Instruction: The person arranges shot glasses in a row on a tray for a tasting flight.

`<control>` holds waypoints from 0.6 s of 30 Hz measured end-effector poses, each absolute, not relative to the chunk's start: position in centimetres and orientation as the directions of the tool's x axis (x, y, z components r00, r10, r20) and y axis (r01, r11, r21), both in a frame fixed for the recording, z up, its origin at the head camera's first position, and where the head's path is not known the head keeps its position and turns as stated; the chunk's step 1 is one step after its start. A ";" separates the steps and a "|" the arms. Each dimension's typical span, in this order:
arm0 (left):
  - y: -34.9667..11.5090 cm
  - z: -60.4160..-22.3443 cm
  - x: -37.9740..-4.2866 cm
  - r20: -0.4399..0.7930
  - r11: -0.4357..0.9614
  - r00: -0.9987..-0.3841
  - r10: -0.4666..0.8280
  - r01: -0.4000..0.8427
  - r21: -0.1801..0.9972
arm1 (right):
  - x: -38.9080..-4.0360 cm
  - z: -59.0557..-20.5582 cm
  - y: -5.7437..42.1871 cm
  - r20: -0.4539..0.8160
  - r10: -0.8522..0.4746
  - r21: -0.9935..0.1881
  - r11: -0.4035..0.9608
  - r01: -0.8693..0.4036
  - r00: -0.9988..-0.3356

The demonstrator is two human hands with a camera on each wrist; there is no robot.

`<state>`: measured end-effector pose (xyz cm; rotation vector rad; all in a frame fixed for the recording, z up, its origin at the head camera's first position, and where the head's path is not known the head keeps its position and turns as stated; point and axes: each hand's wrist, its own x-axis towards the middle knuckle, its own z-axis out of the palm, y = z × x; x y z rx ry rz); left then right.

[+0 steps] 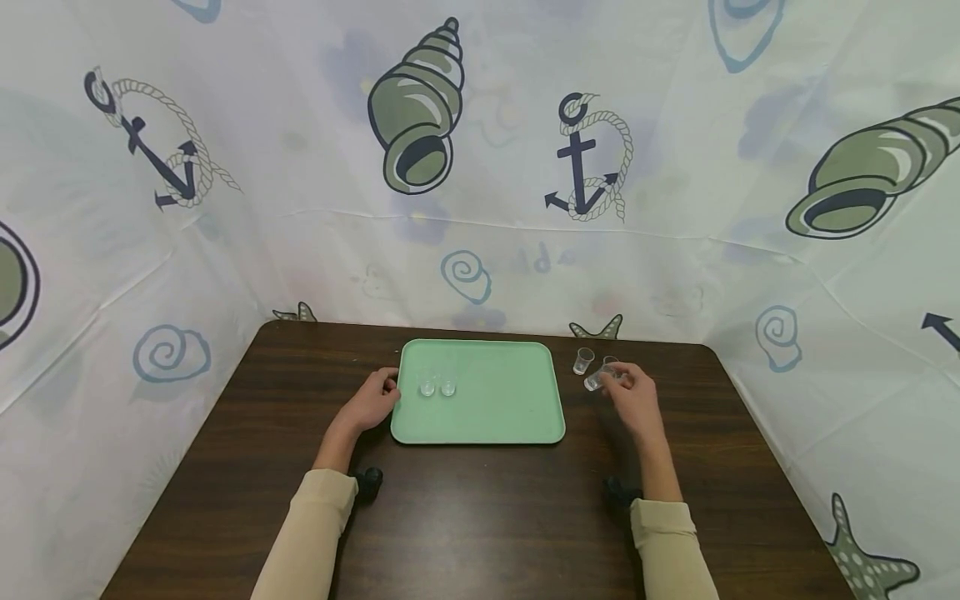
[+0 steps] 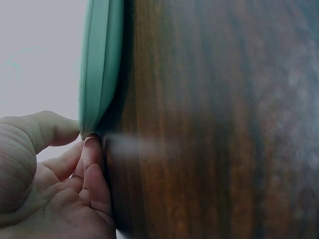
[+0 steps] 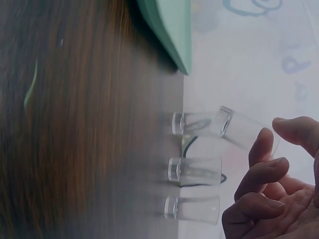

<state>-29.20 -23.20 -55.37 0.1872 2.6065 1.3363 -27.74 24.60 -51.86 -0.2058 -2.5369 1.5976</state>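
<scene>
- Left hand (image 1: 367, 406) pinches the green tray (image 1: 495, 417) at its left rim; light pressure should keep the two shot glasses (image 1: 447, 387) on it steady.
- Right hand (image 1: 636, 404) pinches a tilted clear glass (image 3: 241, 130) near its rim, right of the tray; a careful grip would avoid knocking the three upright glasses (image 3: 199, 171).
- Dark wood-grain desk (image 1: 480, 517) beneath, faintly glossy.
- Beyond, pale cloth backdrop (image 1: 315, 167) printed with seashells, anchors.

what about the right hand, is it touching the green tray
No, the head view shows the right hand apart from the green tray, pinching a small clear glass.
</scene>
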 end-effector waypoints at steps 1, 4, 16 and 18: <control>-23.2 -55.4 -29.2 -0.125 0.582 -0.971 0.205 0.018 0.813 | -27.7 -51.8 24.4 0.047 0.183 -0.903 0.428 0.036 -0.982; -23.2 -55.4 -29.3 -0.129 0.583 -0.971 0.202 0.013 0.812 | -27.8 -51.9 23.7 0.059 0.167 -0.906 0.423 0.017 -0.984; -23.4 -55.7 -29.3 -0.136 0.575 -0.970 0.203 0.006 0.818 | -27.8 -51.5 20.7 0.059 0.096 -0.940 0.341 -0.023 -0.994; -23.3 -55.6 -29.3 -0.138 0.570 -0.968 0.208 0.005 0.822 | -27.9 -51.5 20.3 0.057 0.091 -0.945 0.325 -0.024 -0.994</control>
